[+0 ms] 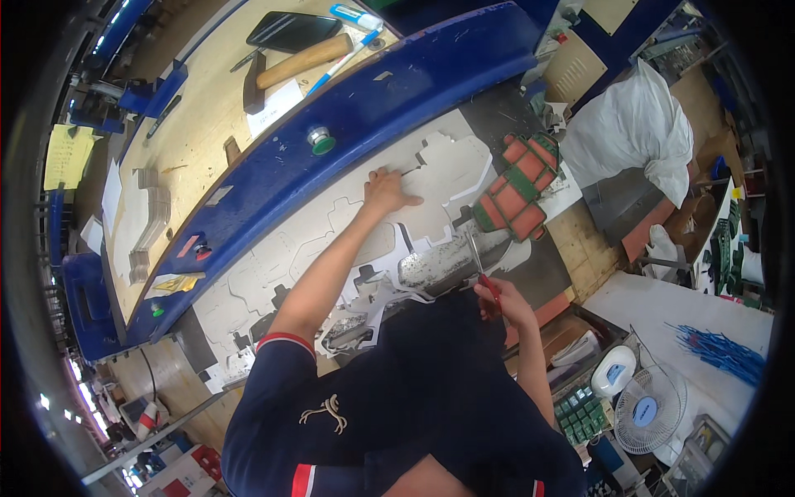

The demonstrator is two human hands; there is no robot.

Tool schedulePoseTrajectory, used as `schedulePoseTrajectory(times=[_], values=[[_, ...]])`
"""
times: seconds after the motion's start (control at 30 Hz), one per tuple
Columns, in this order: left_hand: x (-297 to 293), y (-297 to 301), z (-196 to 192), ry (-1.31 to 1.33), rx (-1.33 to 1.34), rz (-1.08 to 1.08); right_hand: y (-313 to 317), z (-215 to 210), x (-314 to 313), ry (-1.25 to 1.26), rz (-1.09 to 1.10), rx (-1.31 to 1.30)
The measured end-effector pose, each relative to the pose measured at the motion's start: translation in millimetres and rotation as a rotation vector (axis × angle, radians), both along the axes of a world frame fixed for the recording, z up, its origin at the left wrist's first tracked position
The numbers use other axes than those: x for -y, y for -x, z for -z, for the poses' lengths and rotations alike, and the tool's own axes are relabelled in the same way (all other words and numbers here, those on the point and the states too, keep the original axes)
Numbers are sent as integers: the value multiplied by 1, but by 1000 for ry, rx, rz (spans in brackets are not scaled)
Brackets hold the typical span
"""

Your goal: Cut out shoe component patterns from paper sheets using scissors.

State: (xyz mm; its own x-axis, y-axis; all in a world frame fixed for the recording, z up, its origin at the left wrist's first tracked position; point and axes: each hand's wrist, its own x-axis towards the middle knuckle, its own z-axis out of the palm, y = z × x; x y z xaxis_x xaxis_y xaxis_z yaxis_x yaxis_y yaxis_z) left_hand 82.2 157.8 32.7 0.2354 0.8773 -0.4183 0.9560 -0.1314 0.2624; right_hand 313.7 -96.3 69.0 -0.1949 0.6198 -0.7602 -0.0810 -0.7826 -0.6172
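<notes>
A person leans over a die-cutting bench, the left hand [387,192] pressed flat, fingers spread, on a large white die-cut sheet [331,240] that lies along the near side of the long blue machine beam [364,108]. The left arm reaches out nearly straight from the shoulder, its palm down on the sheet just below the beam's edge. The right hand [505,300], elbow bent and tucked close to the body, is closed around the red handle of a thin-bladed tool [479,263] whose metal shaft points up toward the sheet's right end; the tip meets the sheet's cut edge there, though exactly where it touches is hard to make out.

The sheet's far edge runs tight against the beam, leaving little room on that side; its near edge is ragged, with cut-outs and loose scraps, and is partly covered by the person's dark shirt. Just right of the sheet sits an orange-and-green block [517,189], close to the tool's path. Beyond the beam, a wooden worktop [199,132] carries a hammer [294,65] and a dark tablet-like slab [291,30], well apart from both hands. A green round button [320,141] stands on the beam, above and left of the left hand.

The lower part of the sheet and the bench front are hidden behind the person's torso, and the fisheye rim bends and darkens everything at the frame's edges.
</notes>
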Motion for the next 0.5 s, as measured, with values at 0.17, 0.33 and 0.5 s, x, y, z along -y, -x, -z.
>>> schedulePoseTrajectory(times=[0.17, 0.33, 0.5], values=[[-10, 3, -3, 165, 225, 95, -13, -2, -10, -53, 11, 0], [9, 2, -70, 101, 360, 62, -29, -13, -17, -202, -35, -17], [50, 28, -122, 143, 595, 13, -22, 1, -21, -559, 343, 102]])
